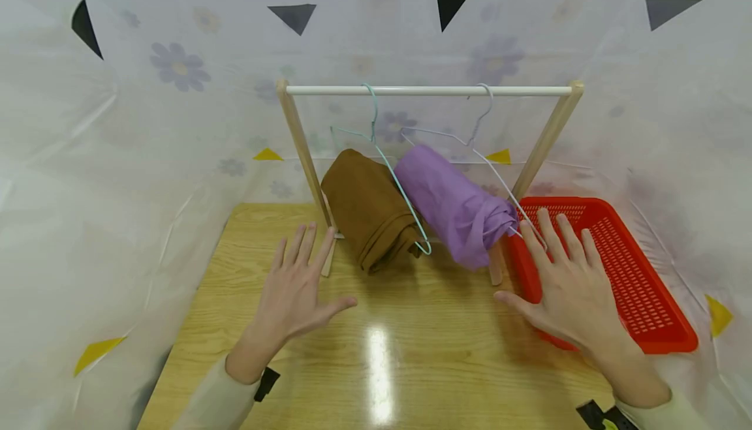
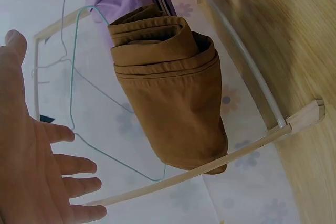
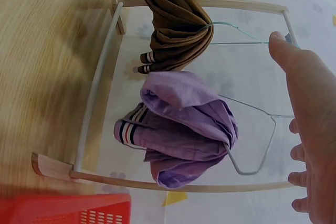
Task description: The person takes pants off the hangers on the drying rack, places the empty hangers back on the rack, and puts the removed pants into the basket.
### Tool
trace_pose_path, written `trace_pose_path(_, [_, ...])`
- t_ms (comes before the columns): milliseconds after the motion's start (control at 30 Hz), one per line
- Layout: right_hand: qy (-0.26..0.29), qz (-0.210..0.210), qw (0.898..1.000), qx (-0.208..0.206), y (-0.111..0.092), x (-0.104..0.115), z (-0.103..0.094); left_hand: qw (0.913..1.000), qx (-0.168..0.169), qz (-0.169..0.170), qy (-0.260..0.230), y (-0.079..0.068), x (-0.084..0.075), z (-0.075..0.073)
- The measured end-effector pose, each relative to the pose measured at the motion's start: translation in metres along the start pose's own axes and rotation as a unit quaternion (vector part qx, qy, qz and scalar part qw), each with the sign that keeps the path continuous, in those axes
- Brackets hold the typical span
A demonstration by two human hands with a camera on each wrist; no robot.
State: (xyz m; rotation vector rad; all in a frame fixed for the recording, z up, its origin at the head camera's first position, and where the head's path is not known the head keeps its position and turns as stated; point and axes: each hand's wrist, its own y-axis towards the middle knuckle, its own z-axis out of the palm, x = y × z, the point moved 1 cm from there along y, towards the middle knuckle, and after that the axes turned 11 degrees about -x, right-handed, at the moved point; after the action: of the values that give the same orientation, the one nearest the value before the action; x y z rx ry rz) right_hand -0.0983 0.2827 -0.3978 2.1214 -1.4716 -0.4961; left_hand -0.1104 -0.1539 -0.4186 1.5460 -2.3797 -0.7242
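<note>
In the head view my left hand [image 1: 296, 286] is held over the table with its fingers spread, holding nothing. My right hand [image 1: 568, 280] is likewise spread, over the near left part of a red basket [image 1: 652, 286]. Beyond them a brown folded garment [image 1: 367, 205] hangs over a mint-green wire hanger [image 1: 395, 179]. To its right a purple garment [image 1: 452, 205] hangs on a pale lilac hanger [image 1: 435, 131]. In the right wrist view the purple garment [image 3: 181, 124] shows a striped band. Neither hand touches the garments.
Both hangers hook over the white bar [image 1: 423, 91] of a small wooden rack [image 1: 546, 139] on the wood-grain table [image 1: 329, 378]. Flower-patterned sheeting [image 1: 176, 130] surrounds the table, with black and yellow triangles on it.
</note>
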Motion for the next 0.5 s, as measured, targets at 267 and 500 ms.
trace_pose_path(267, [-0.010,-0.004,1.000,-0.005,0.012,-0.014,-0.007,0.9996,-0.026,0.013,-0.001,0.009,-0.002,-0.004])
trace_pose_path(500, [-0.006,-0.014,0.999,-0.040,0.027,-0.028,-0.012,0.9996,-0.016,0.019,-0.015,0.021,-0.009,-0.006])
